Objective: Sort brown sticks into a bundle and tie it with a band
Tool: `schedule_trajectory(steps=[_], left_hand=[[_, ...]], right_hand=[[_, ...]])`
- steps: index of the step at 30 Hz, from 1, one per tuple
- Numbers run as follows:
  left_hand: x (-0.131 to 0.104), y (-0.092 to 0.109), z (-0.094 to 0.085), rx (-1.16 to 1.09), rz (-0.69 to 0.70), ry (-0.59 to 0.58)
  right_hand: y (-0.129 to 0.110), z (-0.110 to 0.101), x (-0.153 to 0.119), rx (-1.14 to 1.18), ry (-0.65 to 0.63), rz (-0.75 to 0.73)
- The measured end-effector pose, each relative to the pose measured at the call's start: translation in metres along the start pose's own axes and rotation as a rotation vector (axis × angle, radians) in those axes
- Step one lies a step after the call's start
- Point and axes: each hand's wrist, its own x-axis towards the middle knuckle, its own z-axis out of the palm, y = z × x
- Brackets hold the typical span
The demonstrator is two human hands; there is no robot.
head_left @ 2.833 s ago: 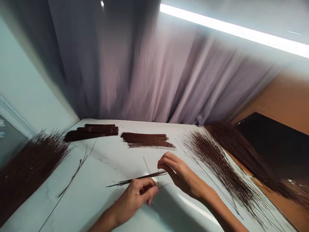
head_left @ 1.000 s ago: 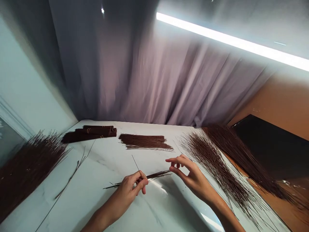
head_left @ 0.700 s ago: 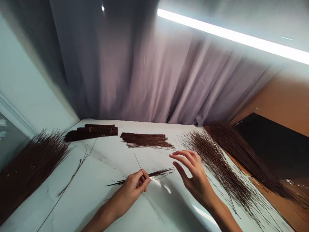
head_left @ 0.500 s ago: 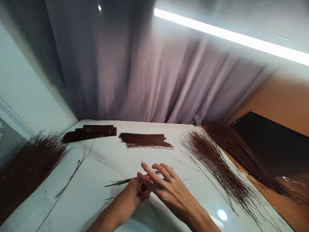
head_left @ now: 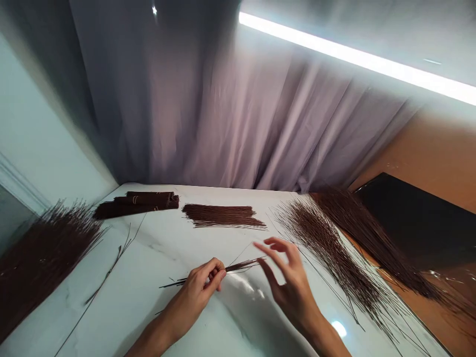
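Note:
My left hand [head_left: 204, 280] is closed around a small bundle of thin dark-brown sticks [head_left: 240, 267], held low over the table's middle. Their ends fan out to the right past my thumb, and a few darker ends [head_left: 173, 284] stick out on the other side. One fine strand [head_left: 240, 254] slants up from the bundle towards my right fingertips. My right hand [head_left: 288, 272] is raised just right of the bundle, thumb and fingers spread apart. Whether a fingertip touches the strand or the stick ends is unclear.
A short, aligned pile of brown sticks [head_left: 223, 215] lies behind my hands. Tied dark bundles [head_left: 137, 204] sit at the back left. Large loose heaps flank the white table [head_left: 178, 327]: one left [head_left: 44, 263], one right [head_left: 330, 248]. Several stray twigs [head_left: 117, 260] lie at left.
My right hand has moved right, away from my left hand, and its fingers are spread. The bundle's right-hand ends now show beyond my left hand, which has shifted slightly left.

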Motion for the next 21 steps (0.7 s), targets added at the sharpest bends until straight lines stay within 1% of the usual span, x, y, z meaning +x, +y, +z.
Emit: schedule_trajectory(steps=[1, 2, 3, 4, 5, 6, 8, 9, 10, 11, 13, 15, 16, 18, 19, 20, 21], left_hand=[[0.0, 0.0, -0.001, -0.008, -0.006, 0.002], [-0.001, 0.001, -0.002, -0.019, -0.014, 0.001], [-0.001, 0.001, -0.002, -0.031, -0.021, -0.003], [-0.001, 0.001, -0.002, -0.042, -0.024, -0.004], [-0.001, 0.0, -0.001, -0.049, -0.021, -0.002], [-0.001, -0.001, 0.0, -0.057, -0.017, 0.003], [0.001, -0.004, 0.005, -0.091, -0.017, 0.005], [0.002, -0.005, 0.008, -0.119, -0.02, 0.003], [0.002, -0.007, 0.012, -0.154, -0.026, -0.007], [0.003, -0.008, 0.016, -0.191, -0.031, -0.024], [0.003, -0.007, 0.023, -0.237, -0.028, -0.07], [0.004, -0.006, 0.024, -0.202, -0.001, -0.096], [0.004, -0.006, 0.022, -0.14, 0.021, -0.076], [0.006, -0.008, 0.013, 0.053, 0.077, 0.024], [0.008, -0.011, 0.006, 0.163, 0.103, 0.097], [0.009, -0.015, 0.0, 0.248, 0.115, 0.136], [0.011, -0.02, -0.006, 0.306, 0.109, 0.15]], right_hand=[[0.0, -0.002, -0.002, 0.043, 0.122, 0.126], [0.0, -0.003, -0.005, 0.097, 0.218, 0.266], [0.0, -0.002, -0.009, 0.171, 0.265, 0.411], [0.0, 0.001, -0.013, 0.275, 0.25, 0.546], [0.0, 0.006, -0.017, 0.408, 0.176, 0.66], [-0.002, 0.014, -0.021, 0.558, 0.06, 0.752], [-0.009, 0.03, -0.026, 0.832, -0.16, 0.856], [-0.013, 0.038, -0.028, 0.933, -0.238, 0.874], [-0.018, 0.045, -0.028, 1.001, -0.288, 0.873], [-0.023, 0.051, -0.028, 1.035, -0.306, 0.861], [-0.031, 0.056, -0.026, 1.039, -0.283, 0.824], [-0.032, 0.052, -0.021, 1.004, -0.211, 0.804], [-0.029, 0.046, -0.017, 0.989, -0.158, 0.811], [-0.014, 0.025, -0.006, 0.952, -0.061, 0.834], [-0.002, 0.011, 0.0, 0.913, -0.021, 0.841], [0.013, -0.006, 0.007, 0.844, 0.001, 0.823], [0.03, -0.024, 0.013, 0.722, 0.008, 0.784]])
